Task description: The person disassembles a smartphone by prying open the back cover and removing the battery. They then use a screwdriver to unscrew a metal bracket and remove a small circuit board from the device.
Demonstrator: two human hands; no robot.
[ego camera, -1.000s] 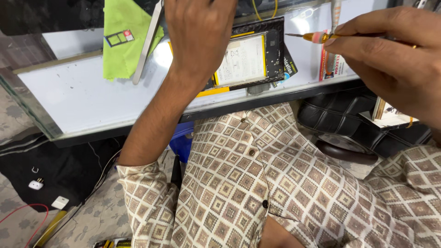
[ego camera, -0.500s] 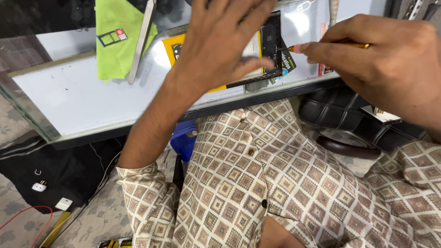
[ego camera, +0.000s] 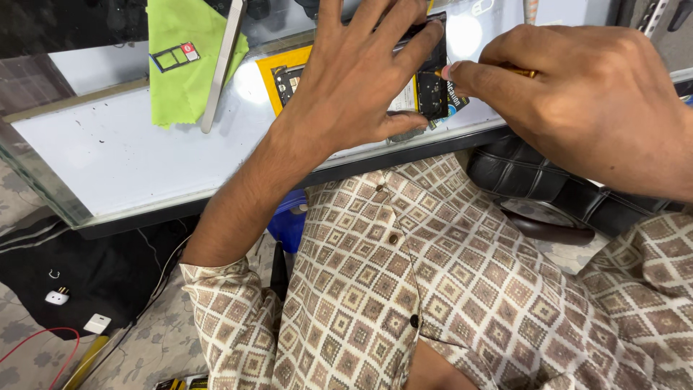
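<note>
Flat on glass, opened black phone [ego camera: 432,79], left hand [ego camera: 357,79] splayed pressing it, right hand [ego camera: 577,94] pinching screwdriver [ego camera: 523,71].

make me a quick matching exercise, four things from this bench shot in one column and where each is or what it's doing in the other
1. left hand
2. right hand
3. bright green cloth
4. small white plug

a. on dark fabric on the floor
b. spread flat over the opened black phone
c. pinching a yellow-handled screwdriver
d. draped at the left of the white glass-topped counter

Pairs: 1-b, 2-c, 3-d, 4-a
</note>
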